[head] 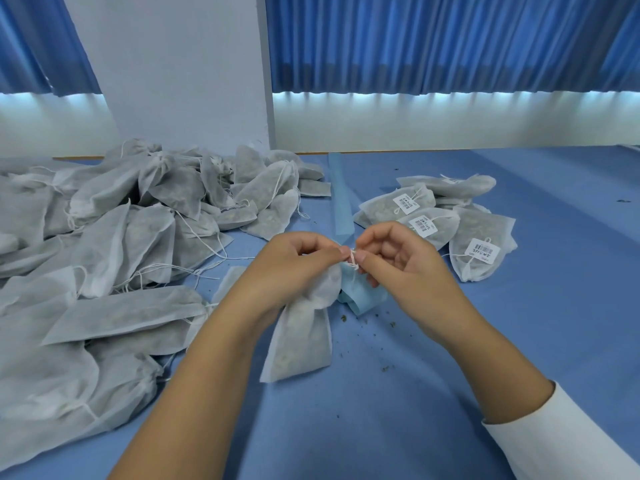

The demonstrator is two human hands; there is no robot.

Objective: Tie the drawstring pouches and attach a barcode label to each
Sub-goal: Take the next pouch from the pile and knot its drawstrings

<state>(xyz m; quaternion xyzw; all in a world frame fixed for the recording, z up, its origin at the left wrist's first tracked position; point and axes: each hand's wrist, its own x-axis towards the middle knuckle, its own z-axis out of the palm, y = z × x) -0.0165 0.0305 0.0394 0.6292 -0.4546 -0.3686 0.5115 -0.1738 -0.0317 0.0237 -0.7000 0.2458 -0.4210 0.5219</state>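
One pouch [301,341] lies on the blue tabletop [450,375] straight in front of the person. Its long axis runs away from them and leans a little right, with the flat bottom nearest and the gathered neck at the far end. The left hand [294,261] and right hand [391,258] meet just over that neck, fingers [337,251] curled, and the thumb and forefinger of each hand pinch the white string [352,261] between them. To the left sprawls a heap [121,237] of unlabelled pouches, too overlapped to count. To the right, well apart from it, is a small pile [450,188] of at least five, and three barcode labels [421,226] show plainly on it. Between heap and pile a long blue strip [341,199] runs away from the person. A paler blue piece [363,301] sits just beyond the pouch's neck. Dark crumbs [388,367] dot the tabletop near the pouch.
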